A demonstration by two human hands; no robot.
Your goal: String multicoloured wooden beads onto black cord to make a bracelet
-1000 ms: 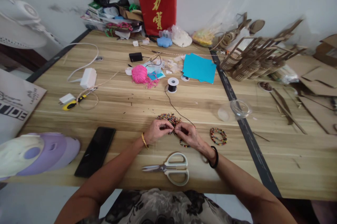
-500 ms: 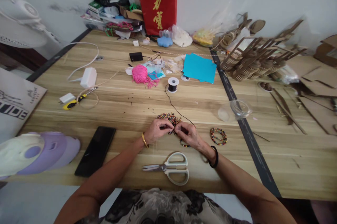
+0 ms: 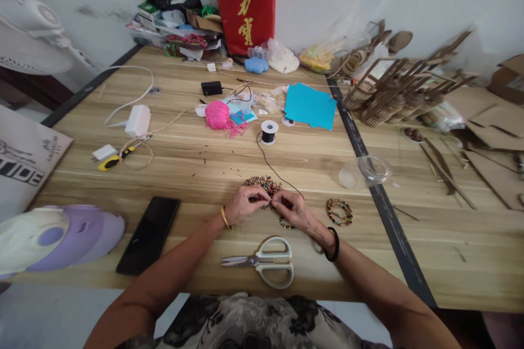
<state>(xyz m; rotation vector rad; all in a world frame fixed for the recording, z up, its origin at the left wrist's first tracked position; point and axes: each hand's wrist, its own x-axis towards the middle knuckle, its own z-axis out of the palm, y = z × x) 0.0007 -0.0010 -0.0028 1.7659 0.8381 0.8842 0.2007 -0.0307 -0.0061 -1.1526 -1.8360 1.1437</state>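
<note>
My left hand (image 3: 246,202) is closed in a pinch at the near edge of a pile of small multicoloured beads (image 3: 262,182); whatever is between its fingertips is too small to make out. Its fingertips meet those of my right hand (image 3: 293,208), also pinched. Black cord (image 3: 270,164) runs from a white spool (image 3: 269,129) down to my right hand, which grips it. Below that hand a strung row of beads (image 3: 285,223) shows in part, the remainder hidden under the palm. A finished-looking coil of bead strings (image 3: 339,212) lies to the right.
White-handled scissors (image 3: 262,261) lie between my forearms. A black phone (image 3: 148,235) rests by my left forearm. Pink yarn (image 3: 218,114), blue sheets (image 3: 310,106) and a clear round container (image 3: 372,170) lie farther out. Wooden models (image 3: 401,92) stand at the right back.
</note>
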